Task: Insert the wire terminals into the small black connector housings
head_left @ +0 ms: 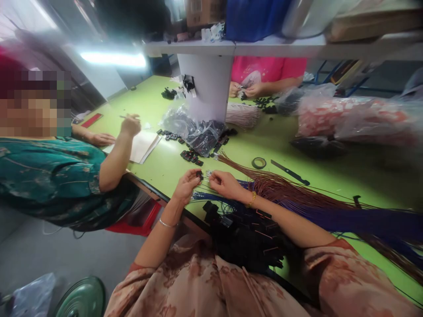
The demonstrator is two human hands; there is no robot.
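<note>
My left hand [186,186] pinches a small black connector housing [199,175] between thumb and fingers. Just to its right, my right hand [226,185] is closed with fingertips together on a thin wire [206,178] that points toward the housing. Whether the wire's tip is inside the housing is too small to tell. Brown wires [244,169] with bare metal ends fan out beyond my right hand, and blue wires [297,213] run beneath my right forearm. Loose black housings [191,156] lie past my left hand. A heap of black connector parts [244,237] sits at the table edge against me.
A tape roll [258,163] and a dark flat blade [289,171] lie on the green table [155,171]. A plastic bag of black parts [201,132] stands by the white post [206,88]. One co-worker writes on paper [143,147] at left; another, in pink [267,70], handles parts opposite.
</note>
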